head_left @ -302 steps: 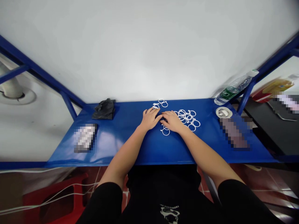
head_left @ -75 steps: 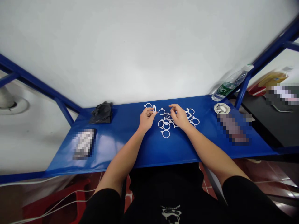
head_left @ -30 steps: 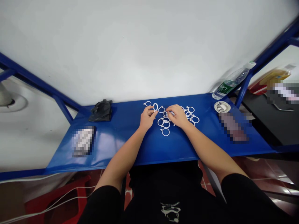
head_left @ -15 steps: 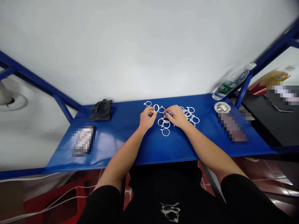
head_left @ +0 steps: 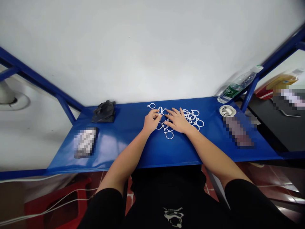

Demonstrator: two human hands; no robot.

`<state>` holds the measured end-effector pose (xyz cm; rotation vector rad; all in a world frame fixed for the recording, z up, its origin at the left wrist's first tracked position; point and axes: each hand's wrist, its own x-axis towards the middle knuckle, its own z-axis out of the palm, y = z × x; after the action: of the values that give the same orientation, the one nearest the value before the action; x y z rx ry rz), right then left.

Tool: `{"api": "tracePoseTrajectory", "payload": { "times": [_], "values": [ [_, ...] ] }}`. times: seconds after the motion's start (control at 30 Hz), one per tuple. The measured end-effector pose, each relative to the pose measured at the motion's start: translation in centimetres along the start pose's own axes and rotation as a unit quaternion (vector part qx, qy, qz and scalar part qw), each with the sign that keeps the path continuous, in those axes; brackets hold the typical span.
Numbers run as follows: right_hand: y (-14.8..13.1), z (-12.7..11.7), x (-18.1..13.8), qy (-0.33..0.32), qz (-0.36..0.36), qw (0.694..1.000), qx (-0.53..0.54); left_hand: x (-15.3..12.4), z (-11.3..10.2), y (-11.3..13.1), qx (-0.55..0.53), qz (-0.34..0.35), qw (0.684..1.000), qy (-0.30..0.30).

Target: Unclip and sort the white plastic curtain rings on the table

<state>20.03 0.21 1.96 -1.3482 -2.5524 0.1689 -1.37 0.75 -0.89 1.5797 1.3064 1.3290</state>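
My left hand (head_left: 151, 122) pinches white plastic curtain rings (head_left: 162, 110) upright between thumb and fingers; how many is too small to tell. My right hand (head_left: 179, 121) lies palm down with its fingers spread over other rings, hiding some of them. To its right is a cluster of overlapping rings (head_left: 203, 123), each with a small eyelet. Below and between the hands lie several more, with a single ring (head_left: 169, 139) nearest me. One ring (head_left: 154, 106) sits apart, beyond my left hand.
The blue table (head_left: 128, 140) meets a white wall. At left are a black plastic bag (head_left: 105, 112) and a blurred-out packet (head_left: 86, 143). At right are a water bottle (head_left: 232, 90), a coiled white cable (head_left: 221, 111) and a blurred-out dark object (head_left: 239, 132).
My right hand has shifted slightly left, and its curled fingers have spread flat. Another ring now shows just below my left hand, which still pinches its rings.
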Motion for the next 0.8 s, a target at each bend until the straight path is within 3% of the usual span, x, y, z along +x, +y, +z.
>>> {"api": "tracePoseTrajectory", "payload": {
  "times": [0.3,0.7,0.8],
  "values": [
    [0.0,0.1,-0.1,-0.003,0.014,1.000,-0.010,-0.2,0.1,-0.9,0.043,0.013,0.998,-0.052],
    [0.1,0.1,-0.1,0.007,0.028,1.000,0.012,-0.3,0.1,-0.1,0.032,0.037,0.999,-0.023],
    [0.3,0.1,0.0,0.010,0.019,1.000,0.012,-0.6,0.0,0.7,0.034,0.062,0.997,-0.039]
  ]
}}
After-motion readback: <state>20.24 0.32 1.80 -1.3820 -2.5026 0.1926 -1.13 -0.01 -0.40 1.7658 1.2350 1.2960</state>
